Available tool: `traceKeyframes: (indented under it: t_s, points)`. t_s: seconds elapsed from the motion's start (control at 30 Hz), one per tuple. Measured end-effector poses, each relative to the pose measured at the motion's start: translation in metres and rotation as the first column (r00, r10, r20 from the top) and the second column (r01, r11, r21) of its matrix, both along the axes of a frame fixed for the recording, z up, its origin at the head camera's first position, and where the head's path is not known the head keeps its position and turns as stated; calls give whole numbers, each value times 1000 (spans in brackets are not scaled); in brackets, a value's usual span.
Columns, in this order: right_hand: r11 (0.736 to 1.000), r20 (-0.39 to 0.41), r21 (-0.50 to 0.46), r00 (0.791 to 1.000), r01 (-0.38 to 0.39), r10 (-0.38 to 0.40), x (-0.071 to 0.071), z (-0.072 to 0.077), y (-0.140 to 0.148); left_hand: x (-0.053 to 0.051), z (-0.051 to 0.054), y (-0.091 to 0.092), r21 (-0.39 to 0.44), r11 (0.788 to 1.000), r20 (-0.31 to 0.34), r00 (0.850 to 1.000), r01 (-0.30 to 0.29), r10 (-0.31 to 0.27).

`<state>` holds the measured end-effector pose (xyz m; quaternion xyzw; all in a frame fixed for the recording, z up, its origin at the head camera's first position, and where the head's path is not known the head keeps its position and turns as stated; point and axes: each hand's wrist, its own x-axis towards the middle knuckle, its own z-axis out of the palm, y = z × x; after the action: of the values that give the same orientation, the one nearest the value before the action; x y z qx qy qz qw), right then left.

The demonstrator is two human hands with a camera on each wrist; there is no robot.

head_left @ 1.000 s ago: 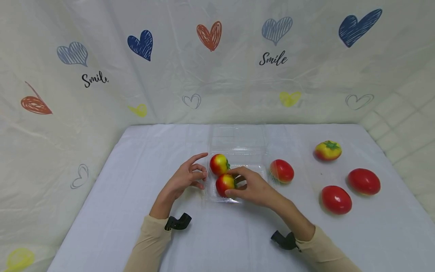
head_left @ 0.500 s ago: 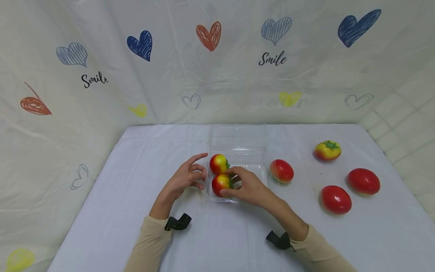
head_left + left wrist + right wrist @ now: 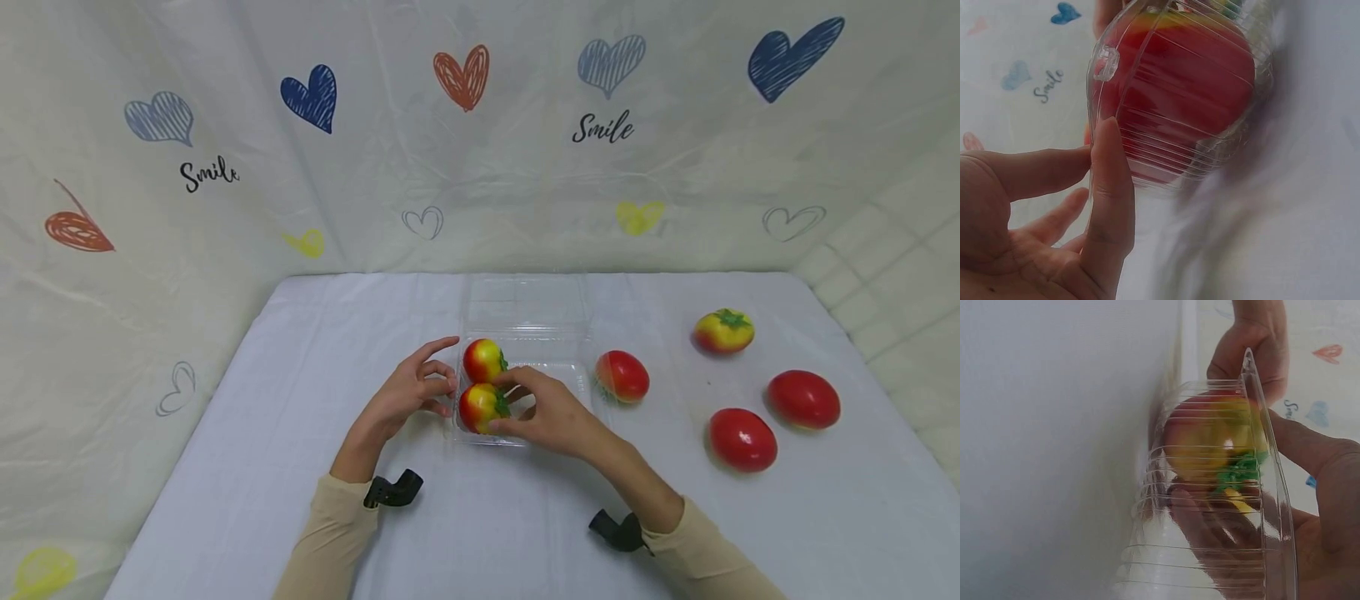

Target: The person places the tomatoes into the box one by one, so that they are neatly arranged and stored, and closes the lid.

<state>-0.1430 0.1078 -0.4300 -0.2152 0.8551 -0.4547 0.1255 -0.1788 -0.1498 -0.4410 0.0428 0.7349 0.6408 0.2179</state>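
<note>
A clear plastic clamshell box [image 3: 555,377] lies with its lid thrown back on the cloth. Two red-and-yellow toy fruits with green leafy tops stand at its left side, a far fruit [image 3: 482,360] and a near fruit [image 3: 477,407]. My right hand [image 3: 551,412] holds the near fruit between thumb and fingers, at its leafy end. Through the ribbed wall, the right wrist view shows this fruit [image 3: 1210,440] with fingers below it. Straight, spread fingers of my left hand [image 3: 412,387] touch the box's left edge. In the left wrist view, fingertips meet the rim [image 3: 1091,94].
Right of the box lies a red fruit [image 3: 622,377]. Farther right are a yellow-red fruit with a green top [image 3: 723,331] and two glossy red ones, a nearer one [image 3: 742,439] and an outer one [image 3: 803,400]. White cloth [image 3: 465,533] covers the table; a printed curtain [image 3: 525,175] stands behind.
The near fruit has shifted left within the box, its green top showing more. My right hand moved slightly left with it. The left hand stays in place.
</note>
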Motion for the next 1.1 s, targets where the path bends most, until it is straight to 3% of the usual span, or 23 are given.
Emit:
traceKeyframes:
  t_s: [0.87,1.1]
  points:
    - [999,-40,24,999,-23,24,-5,2,5,-1,0,1,5,1000,3,1000,-5,5]
    - [1000,-91,-11,996,-5,4,-7,5,18,0,-1,0,-2,1000,0,1000,-14,14]
